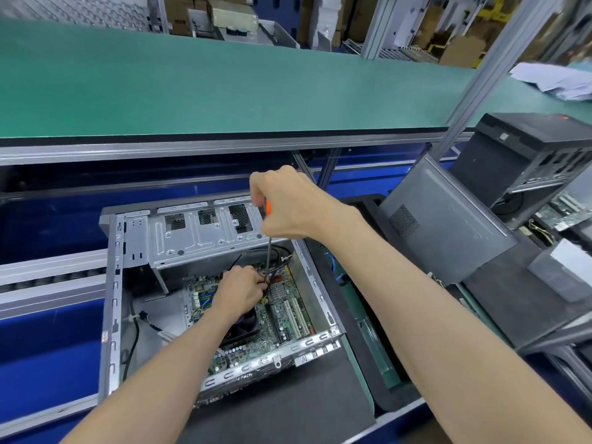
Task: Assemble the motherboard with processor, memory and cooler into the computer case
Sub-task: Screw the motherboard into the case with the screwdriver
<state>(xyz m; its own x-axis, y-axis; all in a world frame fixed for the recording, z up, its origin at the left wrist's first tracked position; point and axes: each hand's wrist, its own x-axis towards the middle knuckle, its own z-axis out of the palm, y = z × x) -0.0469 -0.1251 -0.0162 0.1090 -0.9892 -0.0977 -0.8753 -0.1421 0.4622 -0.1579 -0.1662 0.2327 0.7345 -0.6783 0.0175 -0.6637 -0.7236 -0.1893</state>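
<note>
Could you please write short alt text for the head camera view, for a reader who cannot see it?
A person's right hand grips an orange-handled screwdriver upright over the motherboard inside an open computer case, while the left hand pinches near its tip. A detached side panel leans to the right.

Both forearms are bare from the lower edge of the view up to the wrists, with no sleeve, cuff or glove showing anywhere along them. The left hand (238, 291) is ungloved, and no ring, watch or strap shows at its wrist or on the back of the hand. The right hand (290, 203) is likewise uncovered, its knuckles and wrist plain and unmarked, with nothing worn behind the fingers.
</note>
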